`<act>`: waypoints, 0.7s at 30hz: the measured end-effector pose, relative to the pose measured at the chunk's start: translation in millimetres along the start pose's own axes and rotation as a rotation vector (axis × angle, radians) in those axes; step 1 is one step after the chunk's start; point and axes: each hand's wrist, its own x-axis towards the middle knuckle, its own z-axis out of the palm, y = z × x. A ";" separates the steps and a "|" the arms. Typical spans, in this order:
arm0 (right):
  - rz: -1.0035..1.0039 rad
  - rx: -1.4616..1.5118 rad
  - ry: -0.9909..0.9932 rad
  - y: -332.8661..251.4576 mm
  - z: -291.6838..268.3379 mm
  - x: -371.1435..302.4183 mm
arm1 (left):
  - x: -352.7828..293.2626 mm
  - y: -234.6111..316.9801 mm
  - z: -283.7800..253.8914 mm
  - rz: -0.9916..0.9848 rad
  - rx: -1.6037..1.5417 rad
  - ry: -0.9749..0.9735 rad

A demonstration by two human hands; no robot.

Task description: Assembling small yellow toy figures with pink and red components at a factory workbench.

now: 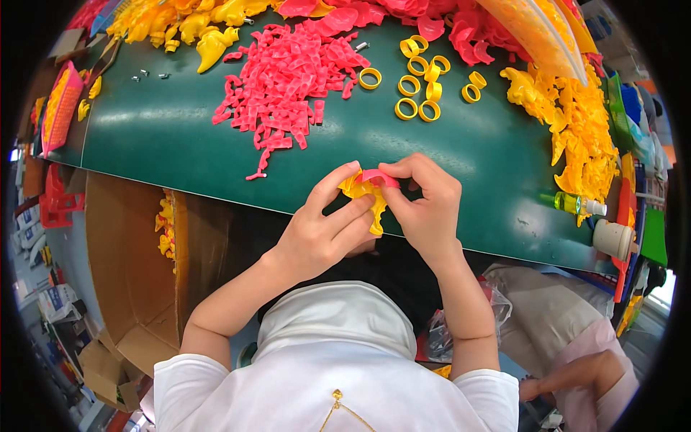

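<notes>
Over the front edge of the green table (pixel 180 144), my two hands meet. My left hand (pixel 317 230) is closed on a curved, glossy yellow plastic piece (pixel 377 209). A thin pinkish-red plastic piece (pixel 376 175) touches its top, pinched between the thumb and fingers of my right hand (pixel 430 198). My fingers partly cover both pieces, so how they join cannot be made out. Beyond my hands lies a pile of small pinkish-red plastic parts (pixel 291 75). Several yellow rings (pixel 407 109) rest to the right of that pile.
Yellow shell pieces (pixel 576 137) heap along the right side, near a small yellow-green bottle (pixel 568 203) and a white cup (pixel 613 239). Larger red pieces (pixel 468 32) lie at the back. A cardboard box (pixel 133 252) stands at lower left. Another person's arm (pixel 583 374) shows at lower right.
</notes>
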 end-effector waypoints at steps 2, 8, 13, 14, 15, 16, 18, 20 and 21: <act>0.014 0.033 0.019 0.3 2.7 -1.3 | 0.3 -0.6 0.2 -0.002 -0.015 0.005; -0.020 0.096 0.033 2.4 2.8 -1.1 | 1.0 -3.3 -0.5 0.007 -0.031 0.013; -0.050 0.101 0.016 1.9 5.3 0.4 | 1.7 -3.0 -2.0 -0.009 -0.049 0.008; -0.072 0.044 0.026 1.2 6.2 -0.6 | 1.6 -2.9 -1.8 -0.011 -0.047 0.014; -0.094 -0.013 0.036 0.4 6.5 -1.7 | 1.6 -2.9 -1.7 -0.012 -0.046 0.020; -0.093 -0.014 0.036 -0.6 6.2 -3.4 | 1.6 -2.7 -2.1 -0.013 -0.047 0.020; -0.084 -0.102 0.040 -3.2 4.8 -7.2 | 2.6 -2.7 -3.1 0.014 -0.024 0.013; -0.074 -0.084 -0.002 -10.9 -2.4 -5.5 | 3.0 -3.7 -2.3 -0.002 -0.034 0.013; -0.064 -0.066 -0.044 -12.5 -6.3 -4.8 | 3.2 -4.2 -1.9 -0.017 -0.045 0.014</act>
